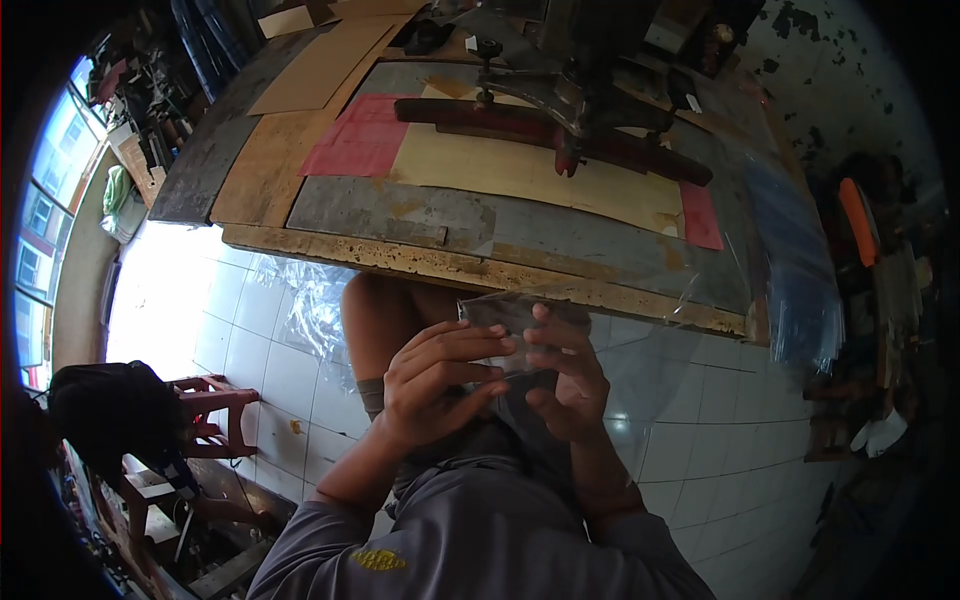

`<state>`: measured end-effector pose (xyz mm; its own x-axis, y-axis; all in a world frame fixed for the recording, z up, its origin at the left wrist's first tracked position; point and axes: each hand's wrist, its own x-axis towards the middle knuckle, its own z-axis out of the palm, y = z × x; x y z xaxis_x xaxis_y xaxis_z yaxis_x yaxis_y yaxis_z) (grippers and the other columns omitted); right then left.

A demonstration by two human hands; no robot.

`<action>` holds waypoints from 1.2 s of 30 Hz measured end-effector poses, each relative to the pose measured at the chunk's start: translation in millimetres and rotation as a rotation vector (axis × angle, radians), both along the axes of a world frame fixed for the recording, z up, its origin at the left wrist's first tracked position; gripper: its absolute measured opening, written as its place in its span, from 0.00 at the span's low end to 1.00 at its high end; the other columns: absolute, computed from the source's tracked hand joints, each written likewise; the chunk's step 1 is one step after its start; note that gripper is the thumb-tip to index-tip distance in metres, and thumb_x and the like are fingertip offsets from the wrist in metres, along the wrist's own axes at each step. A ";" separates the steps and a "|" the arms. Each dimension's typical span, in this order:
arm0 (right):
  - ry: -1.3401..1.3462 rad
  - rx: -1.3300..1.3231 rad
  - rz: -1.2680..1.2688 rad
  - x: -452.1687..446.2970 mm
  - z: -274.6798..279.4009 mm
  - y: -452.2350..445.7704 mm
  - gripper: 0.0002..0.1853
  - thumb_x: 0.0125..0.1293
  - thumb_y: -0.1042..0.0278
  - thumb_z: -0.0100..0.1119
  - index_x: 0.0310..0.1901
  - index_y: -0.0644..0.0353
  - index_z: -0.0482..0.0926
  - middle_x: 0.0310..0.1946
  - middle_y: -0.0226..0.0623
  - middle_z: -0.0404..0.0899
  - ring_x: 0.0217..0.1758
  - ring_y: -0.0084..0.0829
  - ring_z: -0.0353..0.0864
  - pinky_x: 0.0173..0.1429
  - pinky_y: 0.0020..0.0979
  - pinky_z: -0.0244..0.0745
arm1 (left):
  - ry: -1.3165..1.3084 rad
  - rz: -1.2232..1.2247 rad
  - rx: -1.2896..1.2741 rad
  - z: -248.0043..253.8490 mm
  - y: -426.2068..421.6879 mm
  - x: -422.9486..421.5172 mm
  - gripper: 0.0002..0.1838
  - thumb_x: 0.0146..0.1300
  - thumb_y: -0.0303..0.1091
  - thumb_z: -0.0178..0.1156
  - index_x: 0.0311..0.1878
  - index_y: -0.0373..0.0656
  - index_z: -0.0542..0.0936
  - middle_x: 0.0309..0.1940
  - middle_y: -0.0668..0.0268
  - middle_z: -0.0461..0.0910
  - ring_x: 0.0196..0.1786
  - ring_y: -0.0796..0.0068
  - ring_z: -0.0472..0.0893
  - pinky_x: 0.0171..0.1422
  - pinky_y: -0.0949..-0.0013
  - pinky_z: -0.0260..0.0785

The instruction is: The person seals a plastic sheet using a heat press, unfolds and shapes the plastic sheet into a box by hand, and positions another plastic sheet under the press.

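Note:
In front of my lap, both hands are raised close together at a thin clear plastic sheet [650,345]. My left hand [435,375] has its fingers stretched toward the right, with the thumb lower and apart from them. Facing it, my right hand [570,375] has its fingers spread and its thumb apart. The fingertips are near or against the film; exact contact is hard to see. The sheet spreads rightward from my hands, just below the table edge, and its outline is faint.
A worktable [390,215] with a worn wooden edge stands ahead. On it, a dark metal press [575,105] sits over a yellow sheet [450,165] and pink pieces [355,135]. Clear plastic sheets [800,260] hang at right. A red stool [220,405] stands left.

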<state>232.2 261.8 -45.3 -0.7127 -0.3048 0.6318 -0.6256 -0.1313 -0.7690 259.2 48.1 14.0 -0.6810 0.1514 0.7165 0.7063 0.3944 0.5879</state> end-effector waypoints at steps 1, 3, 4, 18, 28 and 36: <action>-0.009 -0.042 0.003 -0.4 -1.2 -1.1 0.26 0.67 0.56 0.77 0.63 0.57 0.84 0.71 0.49 0.77 0.84 0.50 0.64 0.84 0.53 0.59 | -0.006 0.004 0.002 -0.2 -1.0 -0.2 0.11 0.64 0.35 0.76 0.38 0.42 0.83 0.47 0.55 0.92 0.58 0.55 0.90 0.68 0.49 0.77; -0.007 -0.088 -0.029 -4.6 -5.1 0.5 0.35 0.66 0.54 0.79 0.70 0.56 0.76 0.75 0.50 0.72 0.84 0.50 0.63 0.85 0.53 0.56 | -0.038 -0.015 0.028 -0.2 -4.8 -0.2 0.12 0.64 0.35 0.76 0.38 0.42 0.82 0.47 0.55 0.91 0.59 0.53 0.89 0.68 0.49 0.77; -0.006 -0.112 -0.045 -7.0 -5.9 2.1 0.40 0.65 0.53 0.80 0.74 0.56 0.72 0.76 0.51 0.69 0.85 0.50 0.62 0.85 0.54 0.55 | -0.055 -0.025 0.040 -0.3 -7.4 -0.1 0.12 0.65 0.35 0.76 0.38 0.41 0.81 0.47 0.54 0.91 0.59 0.52 0.89 0.68 0.49 0.77; 0.232 0.178 -0.016 1.1 31.3 33.9 0.34 0.77 0.52 0.63 0.80 0.53 0.68 0.78 0.58 0.66 0.87 0.54 0.55 0.87 0.54 0.49 | -0.327 -0.251 0.158 -1.7 -46.2 -2.9 0.31 0.58 0.50 0.78 0.55 0.35 0.83 0.72 0.44 0.72 0.76 0.46 0.74 0.76 0.50 0.67; 0.073 0.359 -0.116 25.8 41.6 14.6 0.31 0.77 0.48 0.64 0.77 0.41 0.70 0.80 0.52 0.58 0.81 0.54 0.66 0.79 0.57 0.69 | -0.325 -0.405 0.000 7.8 13.2 -31.9 0.62 0.53 0.72 0.76 0.76 0.32 0.66 0.69 0.47 0.74 0.73 0.50 0.76 0.76 0.53 0.66; 0.321 0.311 -0.259 14.5 40.6 12.6 0.39 0.77 0.54 0.66 0.83 0.29 0.57 0.77 0.54 0.55 0.74 0.56 0.73 0.70 0.52 0.80 | -0.257 -0.325 0.056 -7.3 26.5 -23.3 0.54 0.56 0.59 0.77 0.77 0.35 0.66 0.65 0.49 0.75 0.64 0.47 0.77 0.72 0.50 0.67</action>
